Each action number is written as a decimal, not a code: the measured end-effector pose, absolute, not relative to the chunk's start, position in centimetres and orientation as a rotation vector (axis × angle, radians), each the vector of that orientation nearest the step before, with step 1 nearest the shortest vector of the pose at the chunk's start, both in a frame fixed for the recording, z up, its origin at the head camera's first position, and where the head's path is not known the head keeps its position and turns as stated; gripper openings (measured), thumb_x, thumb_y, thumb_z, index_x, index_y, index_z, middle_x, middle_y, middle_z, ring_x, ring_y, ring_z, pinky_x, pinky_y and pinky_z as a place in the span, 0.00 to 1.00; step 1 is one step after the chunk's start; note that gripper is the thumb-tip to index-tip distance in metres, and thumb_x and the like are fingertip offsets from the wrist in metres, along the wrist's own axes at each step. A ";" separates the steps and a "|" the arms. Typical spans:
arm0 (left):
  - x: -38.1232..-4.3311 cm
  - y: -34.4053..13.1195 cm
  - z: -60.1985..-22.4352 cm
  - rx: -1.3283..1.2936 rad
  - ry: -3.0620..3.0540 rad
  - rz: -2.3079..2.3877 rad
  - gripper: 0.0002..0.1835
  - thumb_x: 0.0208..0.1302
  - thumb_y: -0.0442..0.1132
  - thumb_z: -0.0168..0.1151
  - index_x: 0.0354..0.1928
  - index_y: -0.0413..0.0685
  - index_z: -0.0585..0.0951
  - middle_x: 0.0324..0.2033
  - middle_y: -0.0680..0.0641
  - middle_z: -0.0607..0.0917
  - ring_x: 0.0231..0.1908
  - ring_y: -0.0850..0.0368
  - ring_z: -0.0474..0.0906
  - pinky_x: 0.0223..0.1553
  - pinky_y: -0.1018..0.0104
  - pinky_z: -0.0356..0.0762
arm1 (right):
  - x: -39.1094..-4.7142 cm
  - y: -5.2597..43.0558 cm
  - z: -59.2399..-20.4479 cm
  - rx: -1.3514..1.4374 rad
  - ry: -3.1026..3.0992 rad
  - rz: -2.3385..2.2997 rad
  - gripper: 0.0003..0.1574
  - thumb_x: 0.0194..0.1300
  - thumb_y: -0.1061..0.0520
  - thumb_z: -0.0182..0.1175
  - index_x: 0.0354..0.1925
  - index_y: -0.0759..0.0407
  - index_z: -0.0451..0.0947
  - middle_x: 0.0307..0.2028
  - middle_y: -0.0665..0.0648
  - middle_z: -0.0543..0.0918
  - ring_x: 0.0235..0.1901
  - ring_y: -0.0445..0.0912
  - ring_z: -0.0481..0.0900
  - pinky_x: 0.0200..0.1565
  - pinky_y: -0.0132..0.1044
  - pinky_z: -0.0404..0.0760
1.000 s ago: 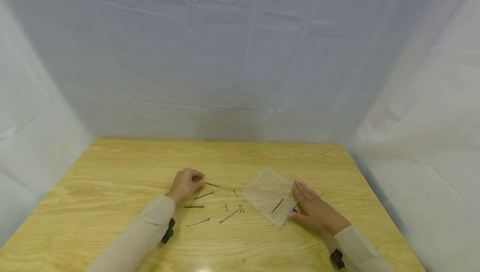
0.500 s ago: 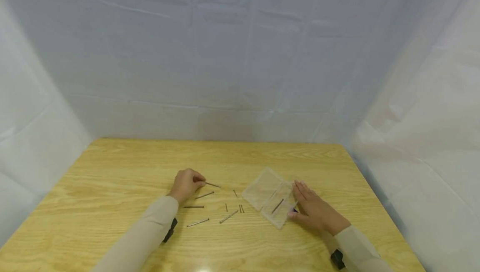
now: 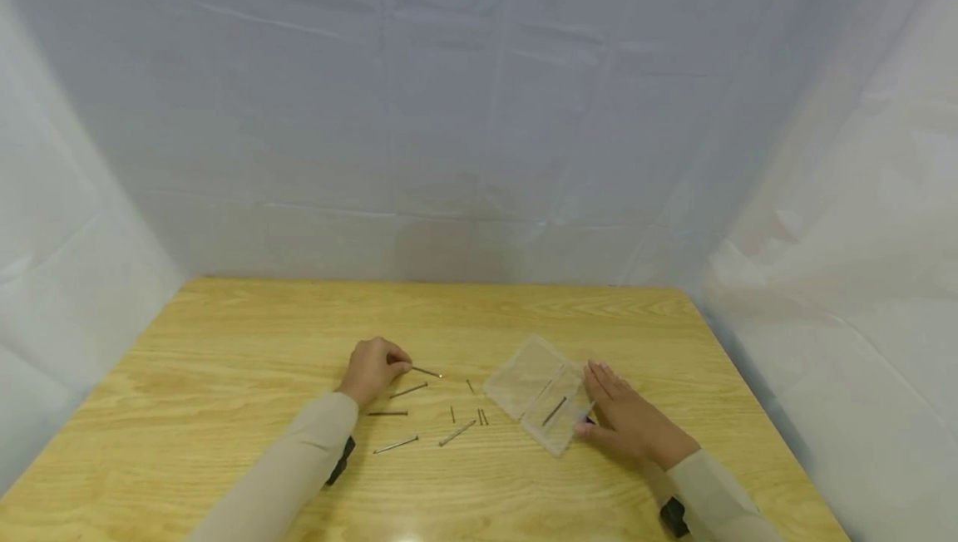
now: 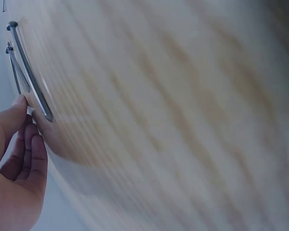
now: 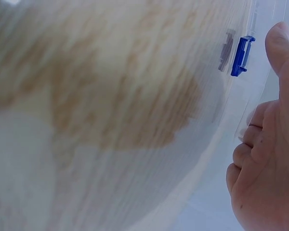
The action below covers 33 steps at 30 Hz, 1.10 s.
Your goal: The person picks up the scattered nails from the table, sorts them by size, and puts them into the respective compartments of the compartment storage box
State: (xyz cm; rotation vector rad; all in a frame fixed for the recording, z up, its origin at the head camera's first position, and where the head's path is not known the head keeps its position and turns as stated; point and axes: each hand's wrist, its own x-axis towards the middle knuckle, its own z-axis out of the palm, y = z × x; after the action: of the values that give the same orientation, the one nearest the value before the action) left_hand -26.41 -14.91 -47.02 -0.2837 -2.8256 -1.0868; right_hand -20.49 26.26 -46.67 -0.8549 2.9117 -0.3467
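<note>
My left hand (image 3: 370, 369) pinches the end of a nail (image 3: 428, 372) between thumb and fingertips, low over the table. In the left wrist view, a nearer nail (image 4: 31, 74) lies beside the fingertips. An open, clear plastic box (image 3: 524, 376) with a hinged lid lies right of the middle, one dark nail (image 3: 555, 411) inside it. Against the box's right side rests my right hand (image 3: 629, 417), fingers extended and thumb apart. The right wrist view shows the box's blue latch (image 5: 242, 55) near that thumb.
Between left hand and box lie several long nails, among them a nail (image 3: 395, 445) and another nail (image 3: 456, 433) toward the front. A few short nails, such as a small nail (image 3: 470, 386), lie nearer the box. White sheeting (image 3: 479, 110) surrounds the wooden table (image 3: 262, 334).
The left hand has shifted slightly right and closed its fingertips on the nail's end. The right hand and the box stay in place.
</note>
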 end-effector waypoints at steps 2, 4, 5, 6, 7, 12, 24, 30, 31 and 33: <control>-26.4 -15.0 -47.0 -0.287 -2.828 -1.084 0.03 0.55 0.32 0.70 0.32 0.39 0.87 0.31 0.44 0.87 0.35 0.50 0.82 0.40 0.56 0.80 | -20.5 26.2 -46.7 -0.857 2.912 -0.348 0.53 0.69 0.38 0.52 0.71 0.74 0.45 0.72 0.72 0.48 0.71 0.65 0.45 0.67 0.59 0.53; -26.4 -15.0 -47.0 -0.286 -2.832 -1.091 0.03 0.55 0.31 0.70 0.32 0.39 0.87 0.32 0.44 0.87 0.35 0.50 0.82 0.40 0.56 0.80 | -20.5 26.2 -46.7 -0.856 2.908 -0.349 0.53 0.70 0.39 0.52 0.71 0.74 0.45 0.72 0.72 0.48 0.71 0.65 0.45 0.67 0.59 0.52; -26.4 -15.0 -47.0 -0.284 -2.834 -1.098 0.03 0.55 0.31 0.69 0.32 0.39 0.87 0.32 0.44 0.87 0.35 0.50 0.82 0.40 0.56 0.80 | -20.5 26.2 -46.6 -0.855 2.905 -0.352 0.53 0.70 0.39 0.52 0.71 0.74 0.45 0.72 0.72 0.48 0.71 0.66 0.44 0.67 0.59 0.52; -26.4 -15.0 -47.0 -0.289 -2.836 -1.098 0.03 0.55 0.31 0.69 0.32 0.39 0.87 0.32 0.44 0.87 0.35 0.50 0.82 0.40 0.57 0.80 | -20.4 26.1 -46.6 -0.854 2.902 -0.353 0.53 0.70 0.39 0.52 0.71 0.74 0.45 0.72 0.72 0.48 0.71 0.66 0.44 0.67 0.59 0.52; -26.4 -15.1 -47.1 -0.294 -2.838 -1.097 0.03 0.55 0.31 0.69 0.33 0.39 0.87 0.32 0.44 0.87 0.36 0.50 0.82 0.40 0.57 0.80 | -20.4 26.1 -46.6 -0.853 2.899 -0.357 0.52 0.70 0.39 0.52 0.71 0.74 0.45 0.72 0.72 0.48 0.71 0.66 0.44 0.67 0.59 0.52; -26.3 -15.1 -47.0 -0.305 -2.841 -1.090 0.04 0.56 0.32 0.69 0.33 0.39 0.87 0.33 0.43 0.87 0.37 0.49 0.82 0.41 0.56 0.80 | -20.3 26.0 -46.4 -0.845 2.890 -0.356 0.52 0.70 0.39 0.52 0.71 0.74 0.45 0.72 0.72 0.47 0.71 0.65 0.44 0.68 0.59 0.52; -26.3 -14.9 -46.8 -0.282 -2.794 -1.128 0.05 0.60 0.33 0.66 0.36 0.39 0.86 0.35 0.43 0.88 0.39 0.49 0.83 0.42 0.56 0.80 | -20.3 26.1 -46.2 -0.840 2.887 -0.356 0.52 0.70 0.39 0.52 0.72 0.72 0.44 0.72 0.71 0.47 0.72 0.64 0.44 0.68 0.58 0.52; -26.2 -14.4 -46.6 -0.280 -2.761 -1.141 0.06 0.61 0.34 0.66 0.38 0.40 0.86 0.36 0.44 0.87 0.39 0.51 0.83 0.41 0.57 0.80 | -20.3 26.0 -46.3 -0.844 2.892 -0.347 0.52 0.70 0.38 0.51 0.72 0.72 0.45 0.72 0.70 0.47 0.72 0.64 0.44 0.68 0.57 0.52; -26.2 -14.3 -46.5 -0.285 -2.754 -1.142 0.06 0.61 0.34 0.66 0.38 0.39 0.86 0.37 0.43 0.87 0.38 0.51 0.83 0.41 0.57 0.81 | -20.2 26.0 -46.3 -0.850 2.892 -0.351 0.52 0.70 0.38 0.51 0.71 0.73 0.45 0.72 0.71 0.47 0.72 0.64 0.44 0.68 0.58 0.52; -26.1 -14.0 -46.2 -0.296 -2.740 -1.154 0.07 0.61 0.34 0.66 0.39 0.39 0.85 0.37 0.43 0.87 0.38 0.51 0.83 0.40 0.58 0.81 | -20.3 26.0 -46.3 -0.847 2.892 -0.349 0.52 0.70 0.38 0.51 0.72 0.73 0.45 0.72 0.71 0.47 0.72 0.64 0.44 0.68 0.57 0.51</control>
State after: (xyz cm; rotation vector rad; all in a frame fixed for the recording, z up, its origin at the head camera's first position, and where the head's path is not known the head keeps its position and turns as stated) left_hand -26.08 -14.00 -46.17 -0.2961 -2.7397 -1.1540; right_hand -20.25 26.01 -46.25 -0.8473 2.8925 -0.3495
